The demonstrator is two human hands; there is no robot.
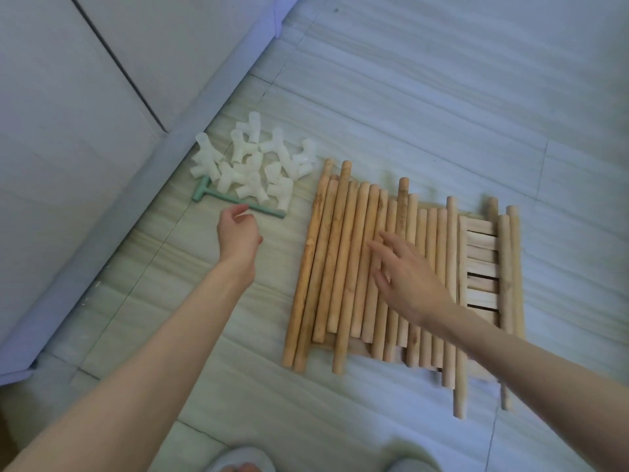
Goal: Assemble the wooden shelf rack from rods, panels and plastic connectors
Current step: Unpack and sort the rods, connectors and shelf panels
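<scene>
Several wooden rods point(340, 260) lie side by side on the tiled floor, partly covering slatted wooden panels point(481, 260) at their right. A heap of white plastic connectors point(255, 165) sits to the upper left of the rods, with a green T-shaped mallet point(238, 202) lying along its near side. My right hand point(405, 274) rests flat on the middle rods, fingers spread and straight. Just below the mallet's handle hovers my left hand point(238, 233), its fingers loosely curled and holding nothing.
A grey sofa or bed base point(102, 131) runs diagonally along the left, close behind the connectors. Pale striped floor tiles point(442, 97) stretch beyond the rods. Two grey slippers point(238, 459) show at the bottom edge.
</scene>
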